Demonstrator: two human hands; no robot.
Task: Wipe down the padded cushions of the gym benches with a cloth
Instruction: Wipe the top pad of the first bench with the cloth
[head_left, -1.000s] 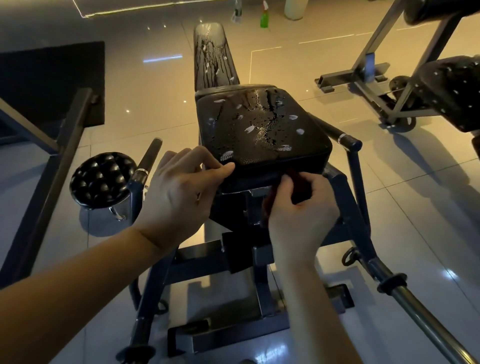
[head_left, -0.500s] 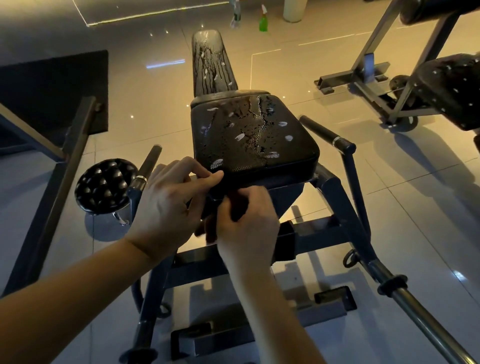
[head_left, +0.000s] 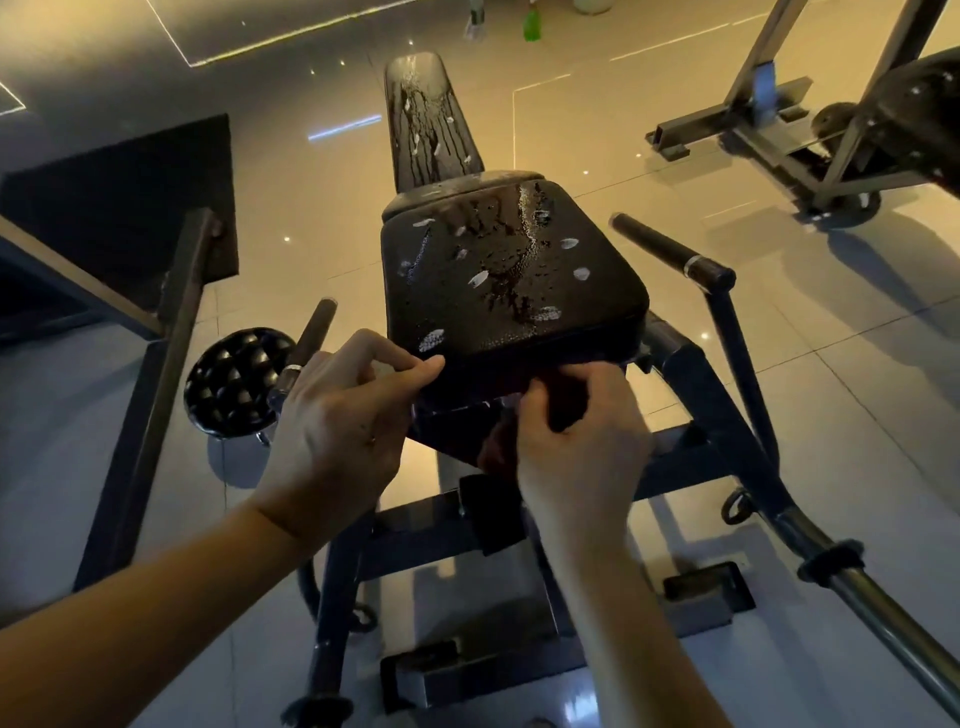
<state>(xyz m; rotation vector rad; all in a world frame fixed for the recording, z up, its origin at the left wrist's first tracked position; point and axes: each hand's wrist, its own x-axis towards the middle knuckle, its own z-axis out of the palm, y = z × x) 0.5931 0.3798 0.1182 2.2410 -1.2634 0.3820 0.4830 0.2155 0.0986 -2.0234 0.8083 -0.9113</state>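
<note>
The right hand (head_left: 576, 447) grips a dark red cloth (head_left: 567, 402), fingers curled tight round it, and holds it against the near front edge of the seat (head_left: 509, 280), just under the lip of the padding. Most of the cloth is hidden in the fist; a fold hangs out on the hand's left side. The left hand (head_left: 337, 421) pinches the seat's near left corner, thumb on the upper edge and fingers curled below.

The seat is black and wet, beaded with drops and dotted with small white foam blobs. Beyond it the narrow backrest (head_left: 428, 119) runs away to the far side, streaked with runs of liquid and a few white spots.

A dark metal frame (head_left: 691, 384) carries the seat. A handle (head_left: 670, 249) sticks out on the right, and another (head_left: 306, 338) on the left, just behind the left hand. Near that left handle sits a round studded disc (head_left: 234, 382).

On the glossy tiled floor (head_left: 623, 135), a black mat (head_left: 119, 202) lies far left. A green bottle (head_left: 531, 23) and a paler one (head_left: 475, 23) stand at the far edge. A second bench (head_left: 779, 104) stands far right, with a spotted black pad (head_left: 919, 119).
</note>
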